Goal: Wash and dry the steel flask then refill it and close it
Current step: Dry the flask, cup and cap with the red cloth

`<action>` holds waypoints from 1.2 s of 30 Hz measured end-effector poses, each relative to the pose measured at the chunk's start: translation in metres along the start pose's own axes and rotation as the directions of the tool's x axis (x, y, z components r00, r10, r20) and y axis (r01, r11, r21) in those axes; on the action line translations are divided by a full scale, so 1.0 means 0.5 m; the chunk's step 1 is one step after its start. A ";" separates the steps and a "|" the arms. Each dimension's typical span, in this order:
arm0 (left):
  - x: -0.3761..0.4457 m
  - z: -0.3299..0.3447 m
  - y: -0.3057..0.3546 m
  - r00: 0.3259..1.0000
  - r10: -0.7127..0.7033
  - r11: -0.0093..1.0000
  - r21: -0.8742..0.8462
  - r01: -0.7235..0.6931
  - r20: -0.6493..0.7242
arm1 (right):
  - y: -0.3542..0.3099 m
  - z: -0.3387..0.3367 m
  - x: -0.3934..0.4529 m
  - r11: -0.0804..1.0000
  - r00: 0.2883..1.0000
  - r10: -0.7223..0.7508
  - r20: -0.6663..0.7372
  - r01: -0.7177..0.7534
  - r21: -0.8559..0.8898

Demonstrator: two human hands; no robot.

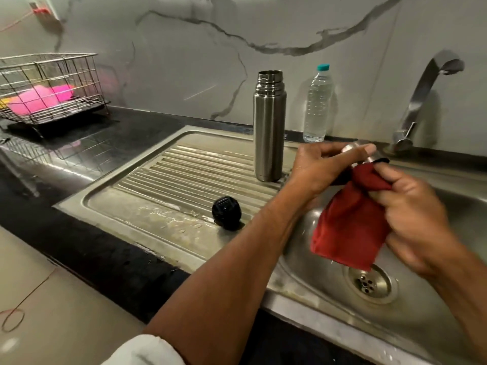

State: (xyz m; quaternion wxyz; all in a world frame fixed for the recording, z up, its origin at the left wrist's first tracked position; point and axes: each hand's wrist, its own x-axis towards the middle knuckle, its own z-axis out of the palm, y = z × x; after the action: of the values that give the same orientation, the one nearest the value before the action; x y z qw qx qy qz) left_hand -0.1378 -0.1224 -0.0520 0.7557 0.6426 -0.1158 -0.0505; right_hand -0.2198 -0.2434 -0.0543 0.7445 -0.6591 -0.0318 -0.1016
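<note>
The steel flask [268, 127] stands upright and uncapped on the ribbed drainboard [163, 180], just left of the sink basin. A black stopper [226, 212] lies on the wet drainboard nearer to me. Over the basin, my left hand [324, 167] grips a steel cap [354, 150], mostly hidden by my fingers. My right hand [411, 214] holds a red cloth [347, 222] with its upper end pushed against the cap's opening. The cloth's lower end hangs above the drain.
A clear plastic water bottle [316, 106] with a teal cap stands by the wall behind the flask. The tap [421, 96] arches at right over the sink [316, 280]. A wire rack [50, 85] with pink items sits on the black counter at far left.
</note>
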 end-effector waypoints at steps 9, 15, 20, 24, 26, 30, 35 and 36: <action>-0.011 -0.070 0.043 0.965 0.238 0.959 0.129 -0.251 0.110 | 0.007 -0.046 0.015 0.878 0.965 0.261 0.016 -0.244 0.411; -0.042 -0.176 0.133 0.994 0.108 0.684 0.727 -0.062 -0.018 | 0.038 -0.054 0.027 0.900 0.943 0.330 -0.052 -0.298 0.318; -0.061 -0.245 0.107 0.987 0.033 0.362 0.923 0.133 -0.155 | 0.048 -0.049 0.029 0.935 0.946 0.318 -0.069 -0.300 0.189; -0.071 -0.273 0.074 0.978 0.029 0.289 0.938 0.191 -0.208 | 0.051 -0.048 0.029 0.939 0.944 0.316 -0.097 -0.296 0.175; -0.069 -0.281 0.068 0.974 0.031 0.295 0.934 0.204 -0.223 | 0.051 -0.042 0.028 0.927 0.936 0.335 -0.109 -0.307 0.217; -0.086 -0.285 0.081 0.963 0.016 0.372 0.895 0.245 -0.270 | 0.050 -0.034 0.025 0.919 0.937 0.332 -0.109 -0.295 0.260; -0.185 -0.311 0.118 0.942 -0.030 0.361 0.875 0.322 -0.334 | 0.048 -0.027 0.018 0.935 0.945 0.317 -0.077 -0.298 0.192; -0.205 -0.313 0.116 0.935 -0.064 0.308 0.884 0.351 -0.349 | 0.050 -0.026 0.017 0.936 0.946 0.318 -0.070 -0.301 0.183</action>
State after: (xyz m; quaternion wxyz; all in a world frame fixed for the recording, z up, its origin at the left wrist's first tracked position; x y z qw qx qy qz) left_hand -0.2036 0.0607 -0.0294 0.2431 0.9683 0.0564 0.0081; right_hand -0.2079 -0.2543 -0.0790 0.8053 -0.5842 0.1006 -0.0124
